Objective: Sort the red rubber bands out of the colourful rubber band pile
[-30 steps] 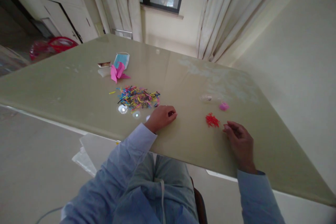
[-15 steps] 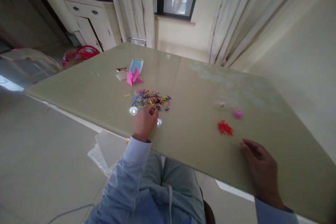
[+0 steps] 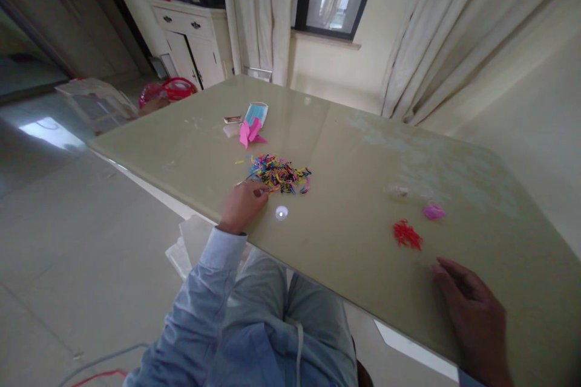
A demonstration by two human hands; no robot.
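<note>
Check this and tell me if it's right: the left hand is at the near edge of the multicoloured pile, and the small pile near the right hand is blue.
Not quite: the small pile near the right hand is red, as the head view shows. The left hand is at the near edge of the multicoloured pile.

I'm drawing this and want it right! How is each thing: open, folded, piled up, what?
Multicoloured pile: loosely heaped
Red pile: loosely heaped
Left hand: curled, at the multicoloured pile's edge; grip unclear
Right hand: curled, near the red pile; grip unclear
Blue mask: lying down, partly covered
Pink piece: folded, overlapping the mask
Curtains: drawn apart
Cabinet doors: dark gap between, seemingly ajar
</note>
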